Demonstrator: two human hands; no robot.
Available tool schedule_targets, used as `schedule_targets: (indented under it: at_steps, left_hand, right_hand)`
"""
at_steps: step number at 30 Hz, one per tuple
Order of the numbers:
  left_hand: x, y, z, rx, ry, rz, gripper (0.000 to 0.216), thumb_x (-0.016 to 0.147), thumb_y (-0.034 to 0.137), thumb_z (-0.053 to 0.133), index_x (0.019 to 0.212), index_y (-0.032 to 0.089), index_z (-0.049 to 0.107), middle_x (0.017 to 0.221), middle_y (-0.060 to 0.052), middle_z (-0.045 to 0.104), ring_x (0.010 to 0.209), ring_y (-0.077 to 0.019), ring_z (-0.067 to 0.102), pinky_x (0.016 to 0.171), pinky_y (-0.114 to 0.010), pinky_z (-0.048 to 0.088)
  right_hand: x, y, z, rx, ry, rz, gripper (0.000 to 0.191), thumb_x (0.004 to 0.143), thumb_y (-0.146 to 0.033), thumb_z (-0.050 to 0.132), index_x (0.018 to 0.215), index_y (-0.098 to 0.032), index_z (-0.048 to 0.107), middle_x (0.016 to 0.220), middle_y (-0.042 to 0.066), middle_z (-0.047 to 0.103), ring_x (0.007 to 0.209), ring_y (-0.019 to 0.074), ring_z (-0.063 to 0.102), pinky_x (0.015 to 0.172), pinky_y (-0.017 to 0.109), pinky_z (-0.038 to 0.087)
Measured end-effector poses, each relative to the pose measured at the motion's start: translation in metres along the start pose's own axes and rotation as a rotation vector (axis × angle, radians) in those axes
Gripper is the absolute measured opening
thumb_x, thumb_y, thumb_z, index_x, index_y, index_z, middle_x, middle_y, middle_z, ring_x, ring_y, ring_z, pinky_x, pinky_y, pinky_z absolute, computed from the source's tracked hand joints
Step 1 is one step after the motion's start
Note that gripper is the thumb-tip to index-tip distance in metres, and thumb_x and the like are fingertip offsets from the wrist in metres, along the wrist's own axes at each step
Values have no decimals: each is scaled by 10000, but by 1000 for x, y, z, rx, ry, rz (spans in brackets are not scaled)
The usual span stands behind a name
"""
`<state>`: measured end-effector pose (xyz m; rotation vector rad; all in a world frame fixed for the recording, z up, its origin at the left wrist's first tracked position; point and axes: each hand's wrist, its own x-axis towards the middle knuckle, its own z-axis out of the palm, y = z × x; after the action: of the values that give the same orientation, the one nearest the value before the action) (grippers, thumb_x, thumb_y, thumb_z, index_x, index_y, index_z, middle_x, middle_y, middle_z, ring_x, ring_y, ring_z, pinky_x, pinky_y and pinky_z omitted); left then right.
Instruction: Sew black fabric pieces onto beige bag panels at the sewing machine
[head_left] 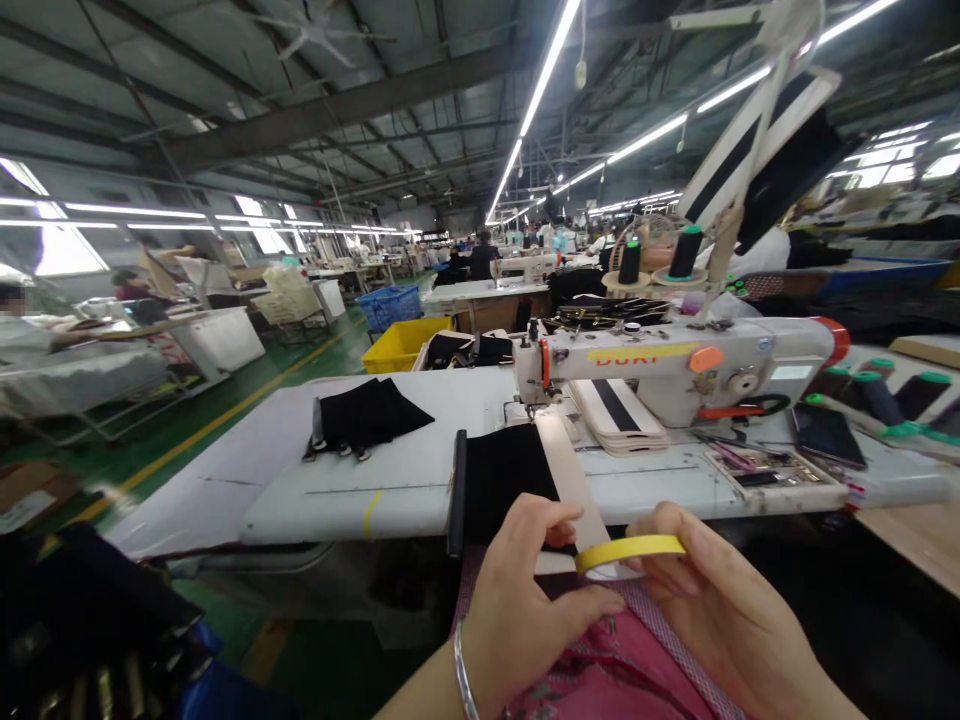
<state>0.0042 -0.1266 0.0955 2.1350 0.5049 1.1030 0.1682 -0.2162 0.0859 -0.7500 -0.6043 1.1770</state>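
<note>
Looks like a tape-handling step, right grip [720,590] pinching yellow tape roll [634,547] before the front edge of the tabletop [420,485], left grip [517,590] parted beside it, contact unclear, next move probably calls for fine fingertip work

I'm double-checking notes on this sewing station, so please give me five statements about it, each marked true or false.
1. The right hand holds a roll of yellow tape. True.
2. The silver bracelet is on the right wrist. False: the silver bracelet is on the left wrist.
3. A stack of white pieces with a dark stripe lies beneath the arm of the sewing machine. True.
4. The bin just beyond the table is red. False: that bin is yellow.
5. The yellow strip on the table's front edge is right of the machine. False: the yellow strip is to its left.
</note>
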Motion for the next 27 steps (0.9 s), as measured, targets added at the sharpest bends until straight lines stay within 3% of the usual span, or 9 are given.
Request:
schedule_targets:
  at_steps: [5, 8, 12, 15, 18, 21, 23, 25, 27]
  left_hand:
    - [-17, -13, -16, 176, 105, 268, 109, 886, 117, 599, 977, 175, 619, 829, -39, 620, 779, -167, 536, 724, -310, 443]
    - [-27, -19, -33, 72, 156, 201, 177, 905, 74, 501, 960, 182, 630, 828, -40, 622, 793, -167, 552, 733, -310, 451]
    - [-38, -20, -43, -4, 354, 43, 260, 908, 72, 458, 1082, 201, 601, 1088, -79, 605, 1031, -200, 565, 899, -365, 469]
    - [-43, -16, -40, 43, 303, 170, 394, 837, 131, 643, 1212, 218, 559, 1154, -86, 592, 1054, -221, 561, 911, -384, 483]
    - [-46, -18, -44, 154, 339, 295, 382, 824, 61, 655, 1160, 236, 605, 1011, -48, 635, 911, -179, 582, 831, -338, 496]
    - [-48, -33, -61, 214, 462, 177, 255, 844, -8, 542, 953, 200, 642, 914, -36, 623, 878, -172, 575, 835, -348, 474]
    - [-50, -45, -72, 212, 517, 11, 296, 833, -44, 453, 878, 189, 629, 998, -50, 612, 986, -190, 561, 911, -377, 446]
    - [-54, -53, -75, 93, 494, -128, 337, 825, -41, 430, 957, 196, 631, 1111, -60, 589, 1041, -191, 547, 929, -369, 445]
    - [-58, -54, -71, -142, 354, -203, 341, 831, 57, 562, 1133, 209, 601, 1147, -72, 576, 948, -175, 572, 818, -312, 488]
  right_hand:
    - [0, 11, 12, 64, 26, 30, 302, 880, -449, 546, 681, -226, 498, 627, -11, 278, 697, 171, 391, 692, 322, 376]
    - [0, 17, 18, 149, 21, 71, 269, 892, -444, 526, 722, -235, 516, 619, -16, 249, 687, 166, 398, 681, 316, 387]
    - [0, 25, 24, 177, 9, 80, 248, 894, -419, 515, 729, -234, 519, 615, -19, 249, 688, 160, 413, 766, 347, 423]
    - [-1, 31, 31, 130, 11, 112, 254, 908, -388, 503, 716, -222, 508, 637, -12, 303, 701, 152, 422, 753, 338, 432]
    - [-3, 37, 37, 174, 19, 134, 232, 918, -352, 500, 728, -218, 503, 647, -14, 336, 687, 141, 422, 734, 346, 443]
    - [-1, 38, 40, 362, 60, 98, 210, 924, -310, 503, 735, -219, 487, 631, -34, 343, 618, 111, 385, 758, 374, 465]
    - [3, 38, 43, 453, 102, 79, 235, 924, -324, 514, 718, -219, 474, 609, -41, 339, 589, 102, 377, 736, 369, 477]
    - [9, 40, 49, 477, 150, 99, 280, 907, -381, 547, 695, -219, 464, 579, -45, 327, 568, 102, 381, 691, 352, 486]
    - [16, 45, 56, 476, 190, 126, 304, 889, -426, 574, 694, -220, 467, 562, -54, 313, 534, 96, 362, 638, 329, 484]
